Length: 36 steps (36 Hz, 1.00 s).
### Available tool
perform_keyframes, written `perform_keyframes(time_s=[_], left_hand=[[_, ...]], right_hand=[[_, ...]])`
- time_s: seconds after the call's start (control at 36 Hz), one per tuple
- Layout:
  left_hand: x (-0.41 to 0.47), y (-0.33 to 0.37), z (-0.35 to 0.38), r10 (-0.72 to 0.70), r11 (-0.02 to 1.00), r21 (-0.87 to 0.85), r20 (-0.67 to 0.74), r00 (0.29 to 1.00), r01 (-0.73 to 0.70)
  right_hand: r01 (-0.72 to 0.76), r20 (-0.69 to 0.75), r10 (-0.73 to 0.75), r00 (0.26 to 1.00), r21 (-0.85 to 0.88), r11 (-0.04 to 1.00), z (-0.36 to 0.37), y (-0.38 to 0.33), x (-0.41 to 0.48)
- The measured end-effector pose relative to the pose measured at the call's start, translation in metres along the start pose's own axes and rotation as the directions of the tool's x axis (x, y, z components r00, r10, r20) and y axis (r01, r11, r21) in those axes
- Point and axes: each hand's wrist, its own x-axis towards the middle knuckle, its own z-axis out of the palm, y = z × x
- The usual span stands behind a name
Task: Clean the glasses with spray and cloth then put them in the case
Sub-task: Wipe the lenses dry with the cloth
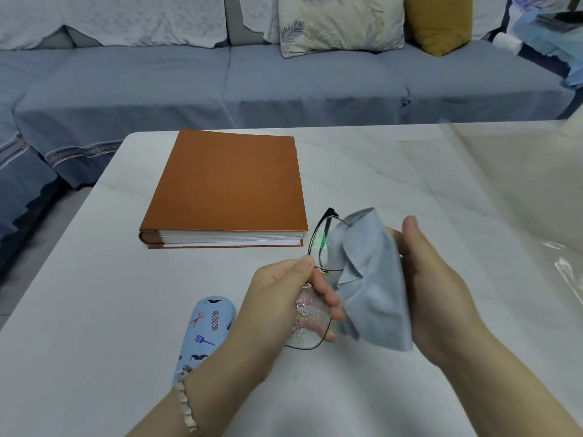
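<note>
Hovering above the white table [94, 310], the glasses [323, 247] are pinched at the frame by the left grip [284, 298], whose fingers are curled round the droplet-covered lower lens. The blue-grey cloth [369, 279] is clasped by the right grip [435, 279] and wrapped over the upper lens. The case [206, 326], printed with moustaches, scissors and a comb, is laid on the table beside the left wrist.

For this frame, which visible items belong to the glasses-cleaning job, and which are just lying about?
Job: glasses, pinched in the left hand; grey cloth, held in the right hand; patterned case on the table.
Lying about: brown album; clear plastic sheet; sofa with cushions.
</note>
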Motion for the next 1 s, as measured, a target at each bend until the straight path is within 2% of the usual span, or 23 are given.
perform_keyframes(time_s=[0.17,0.28,0.36,0.64,0.75,0.86,1.0], left_hand=[[-0.003,-0.003,0.004,0.009,1.0,0.008,0.015,1.0,-0.009],[-0.004,-0.005,0.007,0.004,0.999,0.045,0.039,0.999,-0.006],[-0.005,-0.008,0.009,-0.008,0.999,0.049,0.072,0.997,0.005],[-0.007,-0.011,0.002,0.022,0.994,0.106,0.13,0.991,-0.036],[-0.007,-0.009,-0.004,-0.004,0.995,0.1,0.136,0.991,-0.009],[-0.008,-0.006,-0.005,-0.015,0.998,0.062,0.099,0.995,0.009],[-0.005,-0.001,-0.003,0.005,0.999,0.043,0.097,0.995,-0.009]], right_hand=[[0.163,-0.068,-0.165,0.984,-0.028,0.986,0.019,0.008,-0.007],[0.235,-0.182,-0.233,0.955,-0.012,0.972,0.027,0.016,-0.006],[0.2,-0.263,-0.183,0.947,0.039,0.979,0.031,0.021,-0.004],[0.125,-0.32,-0.048,0.946,0.224,0.966,0.026,0.009,0.008],[0.115,-0.301,-0.046,0.952,0.215,0.97,0.03,0.014,0.005],[0.123,-0.183,-0.088,0.979,0.187,0.975,0.038,0.024,-0.002],[0.166,-0.108,-0.161,0.981,0.04,0.985,0.038,0.025,-0.008]])
